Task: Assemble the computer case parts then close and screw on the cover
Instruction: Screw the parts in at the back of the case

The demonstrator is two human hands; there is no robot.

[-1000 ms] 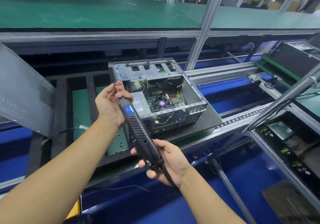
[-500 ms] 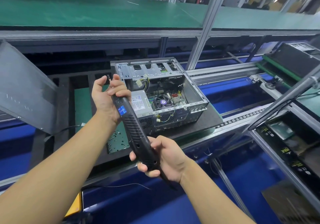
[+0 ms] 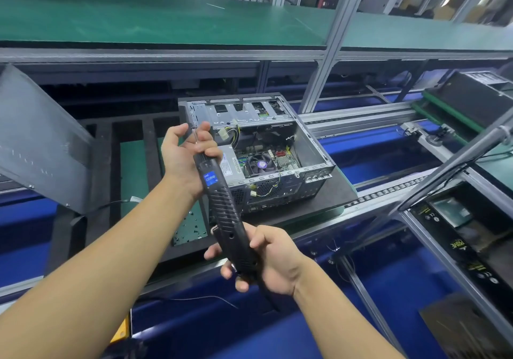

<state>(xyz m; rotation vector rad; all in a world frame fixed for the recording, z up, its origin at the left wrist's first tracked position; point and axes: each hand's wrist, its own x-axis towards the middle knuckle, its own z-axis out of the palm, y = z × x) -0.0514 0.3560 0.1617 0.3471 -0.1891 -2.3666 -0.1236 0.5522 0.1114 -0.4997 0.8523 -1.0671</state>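
An open computer case (image 3: 311,153) lies on a black pallet (image 3: 327,203), its fan and motherboard exposed. In front of it I hold a black electric screwdriver (image 3: 224,211) with a blue sticker, tilted up and to the left. My right hand (image 3: 266,261) grips its rear handle. My left hand (image 3: 186,158) is at its front end, fingers pinching around the thin metal bit. A grey metal side cover (image 3: 41,142) leans at the left.
A green tray (image 3: 191,225) with several small screws sits on the black foam pallet just left of the case. Conveyor rails (image 3: 383,197) run to the right, where other black units lie. A green shelf spans above. A slanted metal pole (image 3: 455,161) crosses at right.
Both hands and the screwdriver have risen slightly and shifted toward the case. My left hand's fingers have closed further around the bit at the tip.
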